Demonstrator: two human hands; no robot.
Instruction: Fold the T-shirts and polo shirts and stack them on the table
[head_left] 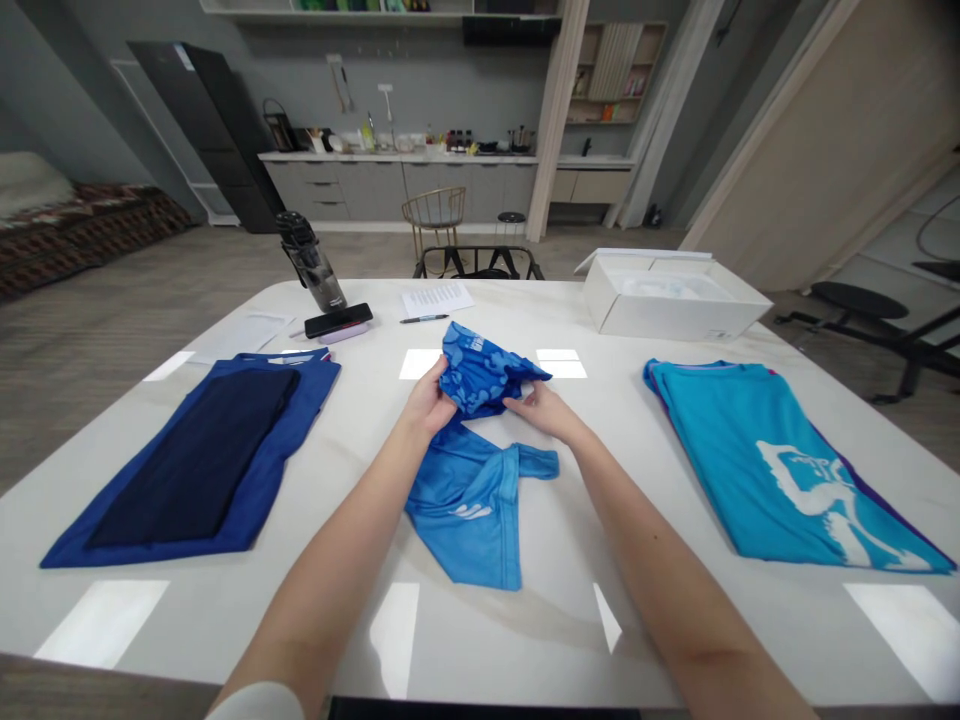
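A blue patterned piece of clothing point(484, 372), bunched up with pale lettering near its top, is held between my two hands above the middle of the table. My left hand point(431, 403) grips its left edge, thumb in front. On its lower right side my right hand point(546, 408) pinches the cloth. Beneath and in front lies a lighter blue garment point(476, 510) with a small white logo, its lower part spread on the white tabletop. Whether the two blue pieces are joined cannot be made out.
Dark navy folded cloth point(199, 455) lies on a blue folded garment point(300, 440) at left. A turquoise folded shirt point(720, 430) lies at right. Farther back are a bottle point(319, 270), a phone point(337, 320), a pen point(424, 319), paper point(439, 298) and a white box point(667, 315).
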